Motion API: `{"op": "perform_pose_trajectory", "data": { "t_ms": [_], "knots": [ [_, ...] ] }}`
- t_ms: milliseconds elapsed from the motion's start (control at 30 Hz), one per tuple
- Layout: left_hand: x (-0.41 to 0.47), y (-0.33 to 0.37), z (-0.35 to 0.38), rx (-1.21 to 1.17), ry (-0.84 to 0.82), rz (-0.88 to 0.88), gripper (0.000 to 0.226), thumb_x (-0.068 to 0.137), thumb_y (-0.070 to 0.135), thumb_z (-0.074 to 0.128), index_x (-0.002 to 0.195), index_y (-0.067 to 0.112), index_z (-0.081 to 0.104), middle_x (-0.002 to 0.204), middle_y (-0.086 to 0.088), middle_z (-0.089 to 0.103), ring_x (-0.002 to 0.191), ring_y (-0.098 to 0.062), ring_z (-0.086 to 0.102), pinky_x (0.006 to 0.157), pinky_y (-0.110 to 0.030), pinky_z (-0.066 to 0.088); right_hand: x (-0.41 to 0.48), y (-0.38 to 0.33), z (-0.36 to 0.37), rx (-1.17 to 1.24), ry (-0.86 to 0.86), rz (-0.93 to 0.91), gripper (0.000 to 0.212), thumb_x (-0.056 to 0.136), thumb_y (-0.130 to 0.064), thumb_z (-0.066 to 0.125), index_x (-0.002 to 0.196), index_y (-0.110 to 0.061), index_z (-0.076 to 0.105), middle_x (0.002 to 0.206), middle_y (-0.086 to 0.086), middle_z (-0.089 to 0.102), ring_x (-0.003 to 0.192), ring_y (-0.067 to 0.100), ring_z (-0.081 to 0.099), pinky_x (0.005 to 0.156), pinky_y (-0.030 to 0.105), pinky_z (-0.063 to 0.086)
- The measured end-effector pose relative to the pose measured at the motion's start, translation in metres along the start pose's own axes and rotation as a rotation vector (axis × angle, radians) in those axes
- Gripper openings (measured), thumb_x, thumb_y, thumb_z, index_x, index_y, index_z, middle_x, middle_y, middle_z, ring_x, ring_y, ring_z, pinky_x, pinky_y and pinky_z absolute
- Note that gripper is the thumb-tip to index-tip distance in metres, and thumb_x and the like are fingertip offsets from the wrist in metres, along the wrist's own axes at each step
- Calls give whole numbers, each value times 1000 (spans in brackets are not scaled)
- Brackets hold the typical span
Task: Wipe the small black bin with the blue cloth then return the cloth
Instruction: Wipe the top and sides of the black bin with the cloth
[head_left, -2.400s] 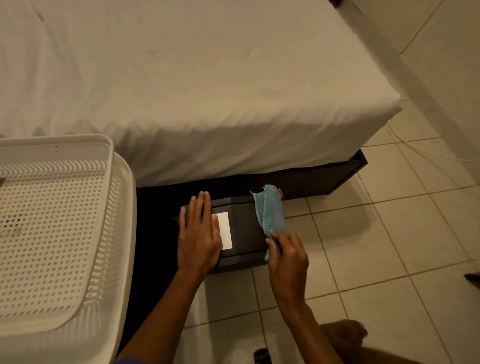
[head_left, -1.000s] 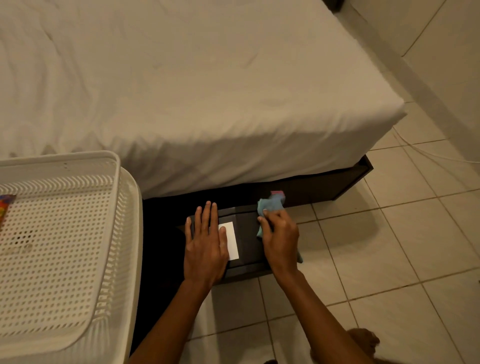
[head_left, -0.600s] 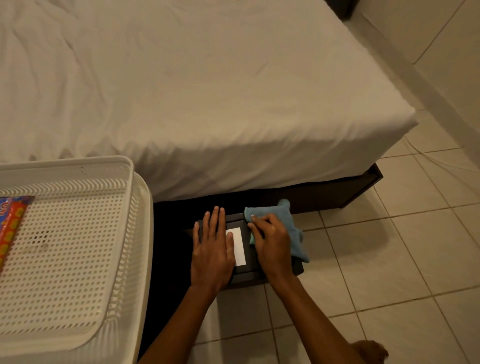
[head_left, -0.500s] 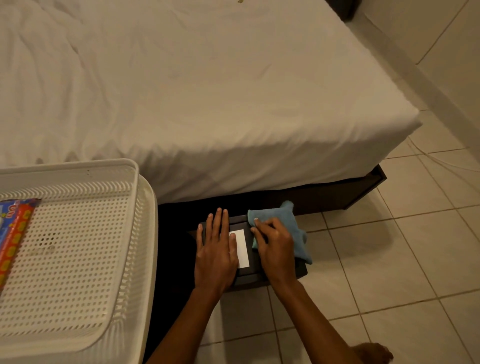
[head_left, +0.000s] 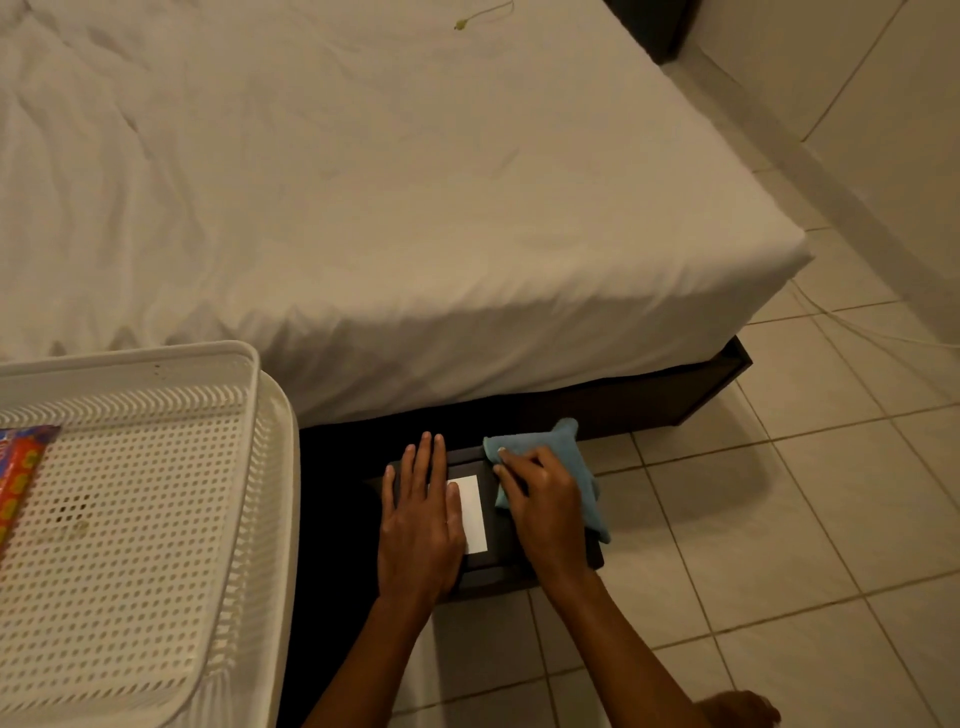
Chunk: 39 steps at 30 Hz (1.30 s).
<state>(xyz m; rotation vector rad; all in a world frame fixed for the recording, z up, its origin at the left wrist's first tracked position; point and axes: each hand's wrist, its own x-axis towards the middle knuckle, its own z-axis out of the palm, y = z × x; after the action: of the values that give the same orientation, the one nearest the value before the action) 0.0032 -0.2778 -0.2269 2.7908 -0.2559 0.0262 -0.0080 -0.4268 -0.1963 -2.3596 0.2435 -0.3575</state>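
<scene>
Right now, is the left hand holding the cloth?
No, the right hand presses the cloth; the left hand lies flat on the bin.

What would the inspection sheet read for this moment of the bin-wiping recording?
Surface: pale tiled floor.
Job's things: small black rectangular bin with a white label, on the floor by the bed's edge; blue microfibre cloth lies on its right part and drapes over that side.
Clutter: white perforated plastic basket at left, holding a colourful packet.
Grips: left hand flat on the bin top, fingers straight; right hand pressing the cloth onto the bin.
Cables: thin white cable on the floor at right; thin yellowish cord on the bed.
Surroundings: bed with white sheet, dark bed base, pale wall.
</scene>
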Motion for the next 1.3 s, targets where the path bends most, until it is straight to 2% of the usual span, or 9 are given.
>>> {"op": "perform_pose_trajectory", "data": {
  "t_ms": [200,533,667,833,933,1033,1100,1167,1300],
  "knots": [
    [0,0,1,28,27,5,58,101,35,22,155,16,15,163,-3,17,150,-17,11,121,-41,11,-64,9,-15,-18,-39,6,29,79,-15,77,107,-15,71,90,-2,65,81,7,61,68,15,53],
    [2,-3,0,-25,8,12,59,100,39,22,155,19,15,162,-2,18,150,-14,8,122,-40,8,-53,-1,-32,132,-97,103,22,89,-19,68,110,-17,68,101,-5,65,88,1,61,74,15,54],
    [4,-4,0,-21,5,29,60,99,41,24,154,18,19,161,-4,23,150,-18,13,122,-38,6,-50,20,-68,140,-11,144,24,91,-12,64,114,-20,64,96,-12,58,85,-2,59,70,14,54],
    [4,3,-6,-21,17,51,60,97,41,26,153,18,23,159,-11,25,149,-25,15,121,-43,11,-62,57,-83,-142,-304,12,65,86,2,53,144,-24,39,143,2,38,118,10,42,80,11,46],
    [4,11,-15,50,57,159,55,94,23,43,148,16,34,143,-19,45,135,-35,41,115,-45,24,-67,69,-82,-209,-407,-74,78,89,-2,55,152,-29,18,157,7,20,130,21,41,91,29,52],
    [-5,27,-26,11,102,317,57,79,10,70,133,12,54,122,-18,58,109,-35,58,94,-46,49,-68,77,-80,-246,-432,-134,86,88,-4,61,152,-34,12,158,12,20,112,23,58,81,27,55],
    [-20,40,-30,-34,101,485,42,84,24,65,124,13,61,116,-14,62,102,-28,61,86,-40,53,-67,82,-80,-236,-441,-171,84,88,-9,64,151,-32,13,157,15,24,111,23,60,84,26,53],
    [-37,49,-32,0,-11,620,41,88,41,58,123,21,60,119,-8,61,106,-21,58,89,-33,51,-68,84,-83,-212,-430,-200,80,88,-12,65,151,-29,18,155,17,28,112,24,60,87,25,51],
    [-46,49,-31,57,-119,642,44,76,45,73,115,28,60,118,-2,61,95,-18,63,77,-29,55,-62,85,-86,-232,-419,-213,74,88,-9,64,148,-27,25,151,16,37,117,27,59,90,34,55]
  ]
}}
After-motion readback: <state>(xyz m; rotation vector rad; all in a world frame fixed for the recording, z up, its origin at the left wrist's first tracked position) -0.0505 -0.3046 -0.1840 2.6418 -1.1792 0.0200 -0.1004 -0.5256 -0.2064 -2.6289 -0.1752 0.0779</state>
